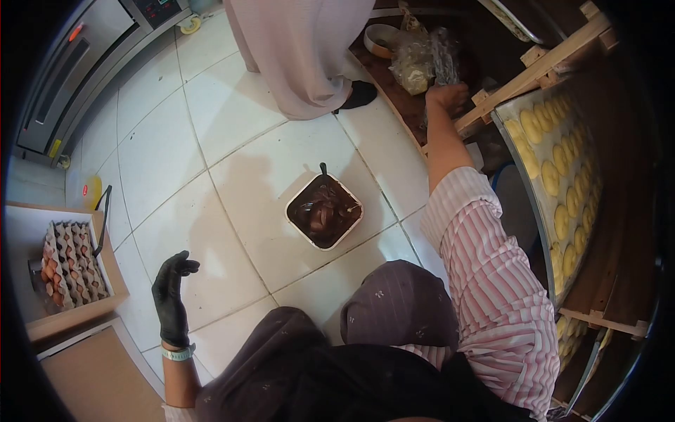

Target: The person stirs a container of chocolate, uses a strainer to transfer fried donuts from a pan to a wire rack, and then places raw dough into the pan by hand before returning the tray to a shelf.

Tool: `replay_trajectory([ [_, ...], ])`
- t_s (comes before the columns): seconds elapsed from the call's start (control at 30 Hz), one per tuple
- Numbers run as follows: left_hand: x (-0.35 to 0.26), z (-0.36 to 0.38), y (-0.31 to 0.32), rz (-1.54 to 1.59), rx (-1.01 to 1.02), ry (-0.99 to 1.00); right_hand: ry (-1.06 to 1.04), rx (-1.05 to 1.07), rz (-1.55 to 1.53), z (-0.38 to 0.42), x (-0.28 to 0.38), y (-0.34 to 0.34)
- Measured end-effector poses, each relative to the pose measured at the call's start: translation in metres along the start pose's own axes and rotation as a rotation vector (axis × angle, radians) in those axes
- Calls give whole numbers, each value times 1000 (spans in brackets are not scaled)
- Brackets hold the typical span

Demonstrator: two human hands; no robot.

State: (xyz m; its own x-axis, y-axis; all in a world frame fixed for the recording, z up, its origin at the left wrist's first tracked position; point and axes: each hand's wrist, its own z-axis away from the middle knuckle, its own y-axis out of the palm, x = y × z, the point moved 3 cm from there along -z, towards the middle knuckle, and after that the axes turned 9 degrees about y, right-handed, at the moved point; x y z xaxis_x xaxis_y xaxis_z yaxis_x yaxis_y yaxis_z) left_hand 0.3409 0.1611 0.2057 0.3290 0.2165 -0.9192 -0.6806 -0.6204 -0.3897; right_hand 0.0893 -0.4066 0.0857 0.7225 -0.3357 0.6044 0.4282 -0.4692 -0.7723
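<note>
My left hand (171, 299), in a black glove with a pale watch at the wrist, hovers above the floor tiles at the left. It holds nothing, its fingers loosely bent. My bare right hand (448, 98) reaches to the low wooden rack and is closed around the gathered end of a clear plastic bag (413, 65), which has something pale yellow inside. Beside the bag lies a roll of tape (380, 40). Between my arms, a square white tub (291, 213) of glossy dark chocolate cream (323, 214) sits on the floor, with a dark handle (323, 169) sticking over its rim.
Along the right side, the wooden rack (534, 81) holds a tray (524, 151) of round yellow dough pieces. A person in a long pale garment (299, 56) stands ahead. Egg cartons (74, 264) rest in a cabinet at left; a steel oven (77, 63) stands at upper left.
</note>
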Motion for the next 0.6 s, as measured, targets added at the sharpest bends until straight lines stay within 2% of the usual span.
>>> replay_trajectory([
  [0.1, -3, -8, 9, 4, 19, 17, 56, 96, 21, 2, -6, 3],
  [0.3, 3, -8, 12, 45, 35, 4, 237, 96, -339, -15, -25, 33],
  [0.5, 7, 0, 9, 77, 16, -14, 303, 108, -226, -17, -23, 33],
  [0.6, 4, 5, 7, 74, 21, -8, 262, 157, -48, -12, -19, 24],
])
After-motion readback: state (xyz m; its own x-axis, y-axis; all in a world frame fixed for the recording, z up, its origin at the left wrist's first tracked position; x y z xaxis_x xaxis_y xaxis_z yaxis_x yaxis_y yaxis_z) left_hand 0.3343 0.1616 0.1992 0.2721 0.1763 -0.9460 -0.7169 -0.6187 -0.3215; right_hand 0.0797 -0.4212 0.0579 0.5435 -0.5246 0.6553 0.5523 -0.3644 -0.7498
